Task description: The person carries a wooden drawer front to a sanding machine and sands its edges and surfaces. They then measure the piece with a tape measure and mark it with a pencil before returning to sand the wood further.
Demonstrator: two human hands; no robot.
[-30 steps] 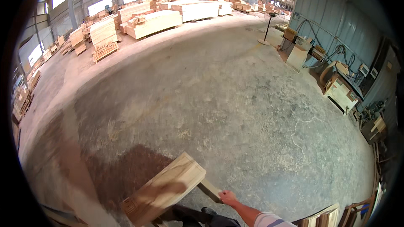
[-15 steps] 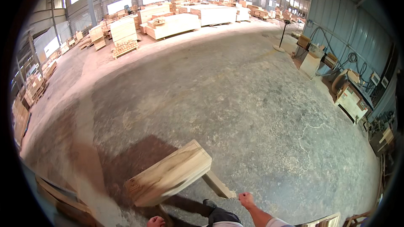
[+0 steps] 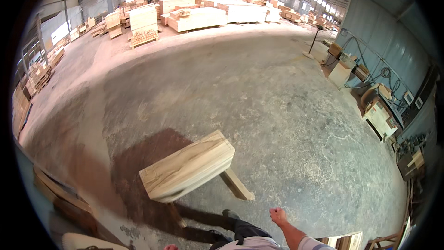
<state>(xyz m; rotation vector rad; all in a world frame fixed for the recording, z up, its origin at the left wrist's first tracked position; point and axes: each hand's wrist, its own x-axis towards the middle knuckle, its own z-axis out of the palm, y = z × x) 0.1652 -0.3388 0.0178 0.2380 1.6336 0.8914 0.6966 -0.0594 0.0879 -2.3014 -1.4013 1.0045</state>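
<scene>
one thick timber block (image 3: 187, 170) on two slats (image 3: 237, 184), concrete floor (image 3: 259, 92).
it looks heavy, stiff, rough-sawn; best gripped under both ends. right hand (image 3: 278, 215) hangs loosely curled, empty, just short of it; left hand (image 3: 170, 247) barely shows, can't tell its state.

You have one thick wooden slab (image 3: 188, 165) in front of you, resting on two thin wooden strips (image 3: 237, 184). One of your hands, the right hand (image 3: 278, 215), shows fully. Two pale cabinets (image 3: 340, 73) stand along the right wall.
</scene>
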